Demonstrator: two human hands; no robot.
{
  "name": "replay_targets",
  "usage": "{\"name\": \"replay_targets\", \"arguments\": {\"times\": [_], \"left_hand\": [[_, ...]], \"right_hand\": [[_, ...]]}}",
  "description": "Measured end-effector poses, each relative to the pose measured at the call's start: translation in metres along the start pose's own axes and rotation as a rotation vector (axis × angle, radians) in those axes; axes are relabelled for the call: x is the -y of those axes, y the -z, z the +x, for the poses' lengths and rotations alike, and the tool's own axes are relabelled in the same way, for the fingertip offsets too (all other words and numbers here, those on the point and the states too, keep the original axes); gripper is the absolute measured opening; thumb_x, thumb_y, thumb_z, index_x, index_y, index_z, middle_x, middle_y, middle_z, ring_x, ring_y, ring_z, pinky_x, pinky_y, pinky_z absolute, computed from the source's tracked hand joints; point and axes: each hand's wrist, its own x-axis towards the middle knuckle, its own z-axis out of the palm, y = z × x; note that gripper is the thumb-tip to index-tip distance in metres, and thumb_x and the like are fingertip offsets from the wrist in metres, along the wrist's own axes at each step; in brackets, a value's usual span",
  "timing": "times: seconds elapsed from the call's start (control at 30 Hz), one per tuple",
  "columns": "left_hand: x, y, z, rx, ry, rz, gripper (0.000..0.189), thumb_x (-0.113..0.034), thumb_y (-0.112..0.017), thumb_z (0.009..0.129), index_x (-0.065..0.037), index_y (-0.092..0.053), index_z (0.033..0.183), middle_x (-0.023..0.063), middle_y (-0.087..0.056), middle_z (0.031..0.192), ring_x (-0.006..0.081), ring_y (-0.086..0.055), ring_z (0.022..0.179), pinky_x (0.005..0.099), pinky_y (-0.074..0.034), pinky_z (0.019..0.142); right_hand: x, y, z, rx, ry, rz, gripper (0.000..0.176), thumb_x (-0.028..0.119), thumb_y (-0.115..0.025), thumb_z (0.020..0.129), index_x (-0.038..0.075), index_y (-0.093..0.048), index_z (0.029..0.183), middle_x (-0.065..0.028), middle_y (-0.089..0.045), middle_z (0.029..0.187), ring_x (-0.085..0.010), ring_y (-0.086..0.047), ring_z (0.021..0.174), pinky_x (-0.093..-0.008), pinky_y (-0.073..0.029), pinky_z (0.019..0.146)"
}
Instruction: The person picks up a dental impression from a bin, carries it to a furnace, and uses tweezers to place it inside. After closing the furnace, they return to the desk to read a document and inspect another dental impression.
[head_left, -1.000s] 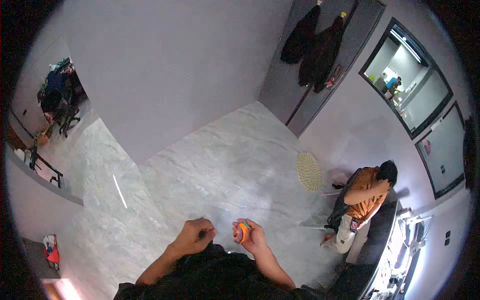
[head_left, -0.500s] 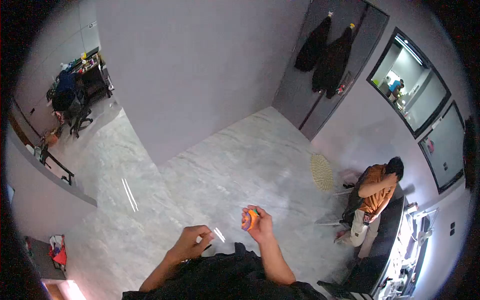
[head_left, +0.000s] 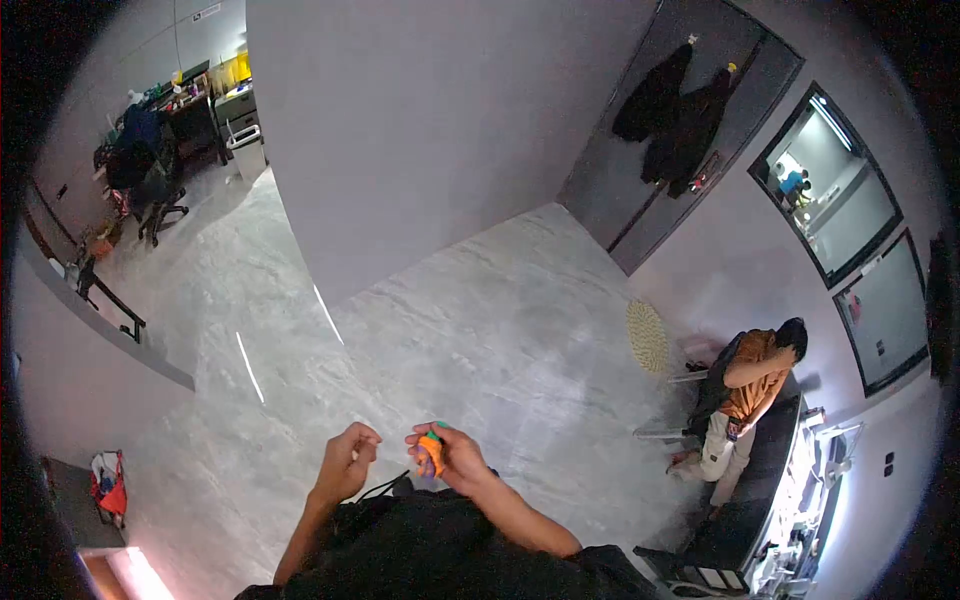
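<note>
My right hand [head_left: 462,464] is wrapped round a small soft-looking lump [head_left: 431,457] coloured orange, purple and green; its exact kind is not clear. My left hand [head_left: 347,462] is a short way to the left of it, fingers curled together, and whatever may be in them is hidden. The two hands are apart, both above the front of my black clothing [head_left: 440,545]. A thin black cord [head_left: 385,485] shows between them, close to the clothing.
On the right, a seated person [head_left: 750,385] in an orange top is beside a brightly lit dark desk [head_left: 775,450]. A woven round mat [head_left: 647,336] lies near the wall. Dark garments [head_left: 690,125] hang on the door. An office chair [head_left: 150,190] and a bin [head_left: 247,150] stand far left.
My right hand has moved left with the colourful lump, closer to my left hand. My left hand has shifted slightly left and up, its fingers more curled. The view has turned a little left.
</note>
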Motion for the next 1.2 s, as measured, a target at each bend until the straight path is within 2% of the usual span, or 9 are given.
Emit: {"name": "replay_targets", "arguments": {"times": [0.1,0.3,0.5,0.6,0.7,0.8,1.0,1.1,1.2], "left_hand": [[-0.013,0.004,0.009,0.060,-0.063,0.098,0.008,-0.005,-0.063,0.094,0.002,-0.065,0.090,0.0123,-0.070,0.081,0.0187,-0.066,0.075,0.0315,-0.053,0.070],[-0.019,0.023,0.015,0.197,0.043,0.183,0.018,-0.010,-0.060,0.096,0.003,-0.064,0.084,0.0115,-0.067,0.072,0.0202,-0.065,0.069,0.0331,-0.052,0.068],[-0.009,0.034,0.008,0.104,0.011,0.015,0.023,-0.005,-0.053,0.095,0.003,-0.063,0.076,0.0125,-0.066,0.076,0.0201,-0.064,0.069,0.0348,-0.048,0.062],[-0.002,0.038,0.004,0.001,-0.015,0.003,0.020,0.001,-0.052,0.091,0.001,-0.063,0.074,0.0127,-0.065,0.078,0.0198,-0.063,0.069,0.0350,-0.046,0.060],[0.011,0.049,0.005,0.007,-0.183,0.094,0.016,0.006,-0.050,0.083,0.000,-0.064,0.075,0.0114,-0.064,0.074,0.0182,-0.061,0.067,0.0328,-0.046,0.060],[0.022,0.055,-0.003,0.057,-0.047,0.103,0.018,0.008,-0.047,0.077,0.000,-0.063,0.075,0.0105,-0.063,0.068,0.0179,-0.059,0.062,0.0315,-0.044,0.057],[0.021,0.051,-0.003,0.103,0.071,0.017,0.019,0.008,-0.045,0.075,0.001,-0.063,0.076,0.0103,-0.062,0.065,0.0182,-0.059,0.059,0.0317,-0.046,0.057],[0.014,0.052,0.000,0.136,0.133,0.028,0.014,0.004,-0.051,0.080,0.001,-0.064,0.077,0.0109,-0.065,0.068,0.0177,-0.064,0.064,0.0318,-0.050,0.061],[0.019,0.045,0.016,0.112,-0.040,-0.022,0.011,-0.002,-0.058,0.087,0.001,-0.064,0.079,0.0108,-0.067,0.069,0.0183,-0.067,0.067,0.0317,-0.052,0.064]], "right_hand": [[0.007,0.002,0.006,-0.031,0.059,-0.002,0.038,0.031,-0.040,0.108,-0.001,-0.057,0.122,-0.0165,-0.067,0.114,-0.0234,-0.066,0.095,-0.0365,-0.056,0.079],[0.016,-0.008,0.010,-0.045,0.059,0.037,0.035,0.031,-0.042,0.107,0.002,-0.057,0.119,-0.0164,-0.066,0.113,-0.0251,-0.065,0.094,-0.0395,-0.057,0.075],[-0.009,-0.024,0.027,-0.022,0.021,0.041,0.037,0.029,-0.040,0.108,-0.002,-0.058,0.118,-0.0193,-0.066,0.113,-0.0258,-0.066,0.095,-0.0370,-0.057,0.080],[-0.009,-0.036,0.031,-0.046,-0.028,0.020,0.036,0.029,-0.042,0.107,-0.002,-0.059,0.117,-0.0189,-0.067,0.113,-0.0251,-0.066,0.095,-0.0369,-0.057,0.080],[-0.007,-0.036,0.040,0.000,-0.003,-0.003,0.035,0.029,-0.043,0.107,-0.001,-0.059,0.117,-0.0179,-0.067,0.112,-0.0248,-0.067,0.095,-0.0358,-0.057,0.080],[-0.003,-0.041,0.043,-0.018,-0.013,-0.022,0.035,0.029,-0.043,0.107,0.000,-0.059,0.117,-0.0176,-0.068,0.111,-0.0250,-0.067,0.095,-0.0352,-0.057,0.079],[-0.006,-0.040,0.050,0.026,-0.042,-0.016,0.035,0.029,-0.042,0.107,0.000,-0.059,0.116,-0.0179,-0.068,0.111,-0.0252,-0.068,0.095,-0.0354,-0.057,0.078],[-0.013,-0.040,0.049,0.000,-0.060,-0.001,0.035,0.029,-0.042,0.107,0.000,-0.059,0.116,-0.0180,-0.068,0.111,-0.0255,-0.068,0.095,-0.0357,-0.057,0.078],[-0.008,-0.030,0.060,-0.002,-0.060,-0.008,0.035,0.029,-0.041,0.107,0.000,-0.059,0.116,-0.0179,-0.068,0.111,-0.0257,-0.067,0.095,-0.0364,-0.057,0.079]]}}
